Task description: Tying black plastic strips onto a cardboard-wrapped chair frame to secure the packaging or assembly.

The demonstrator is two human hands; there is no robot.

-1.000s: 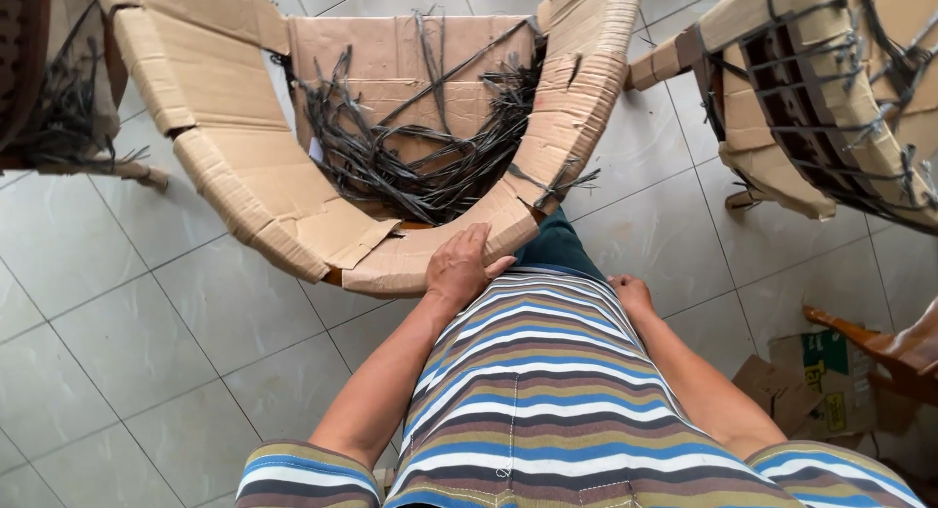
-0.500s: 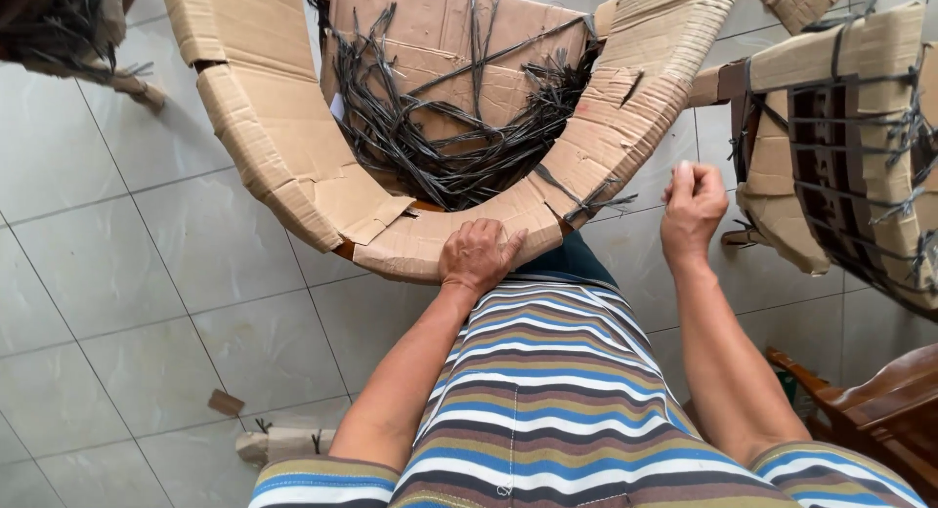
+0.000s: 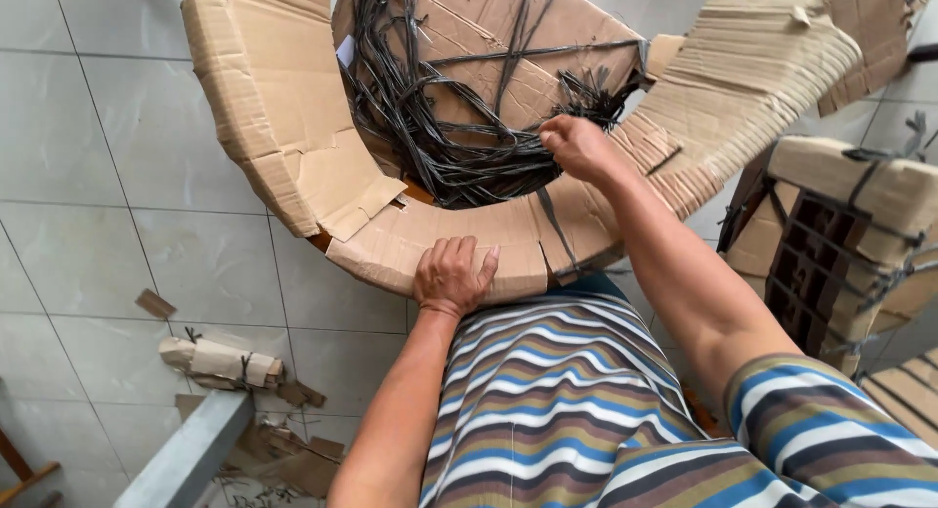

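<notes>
A cardboard-wrapped chair [image 3: 293, 127] is pressed at its front edge by the flat, open left hand [image 3: 451, 275]. Inside its seat hollow, a tangle of dark straps [image 3: 430, 127] is gripped by the closed right hand [image 3: 576, 147].

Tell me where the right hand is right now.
In the head view, the right hand is upper centre-right, reaching into the tangle of dark straps inside the curved cardboard-wrapped frame, above the left hand pressing the frame's front edge.
</notes>
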